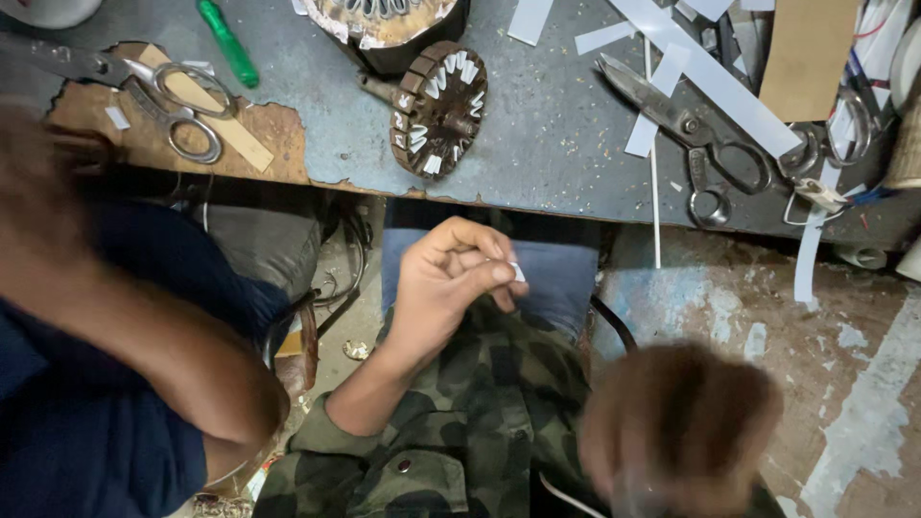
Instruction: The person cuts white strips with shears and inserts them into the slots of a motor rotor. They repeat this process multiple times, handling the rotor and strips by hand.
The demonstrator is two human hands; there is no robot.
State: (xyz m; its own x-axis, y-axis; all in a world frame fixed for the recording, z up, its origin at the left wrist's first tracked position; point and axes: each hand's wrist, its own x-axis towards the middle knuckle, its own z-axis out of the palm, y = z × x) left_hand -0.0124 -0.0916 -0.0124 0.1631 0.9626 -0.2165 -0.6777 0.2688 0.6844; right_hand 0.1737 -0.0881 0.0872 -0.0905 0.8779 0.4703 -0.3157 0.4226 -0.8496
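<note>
My left hand (pixel 451 283) comes out of a camouflage sleeve and hovers over my lap, below the workbench edge. Its thumb and fingers pinch a small white paper piece (pixel 518 271). My right hand (pixel 681 432) is close to the camera at the lower right and badly blurred, so I cannot tell its grip. On the bench (pixel 547 144) above my left hand lies a round brown motor core (pixel 436 110) with white paper slips in several slots.
A co-worker's arm (pixel 144 336) in a navy shirt fills the left side. On the bench lie steel scissors (pixel 173 101), a green screwdriver (pixel 228 43), large shears (pixel 691 134), long white paper strips (pixel 710 77) and a cardboard piece (pixel 806 53). Another wound core (pixel 384 24) sits at the top.
</note>
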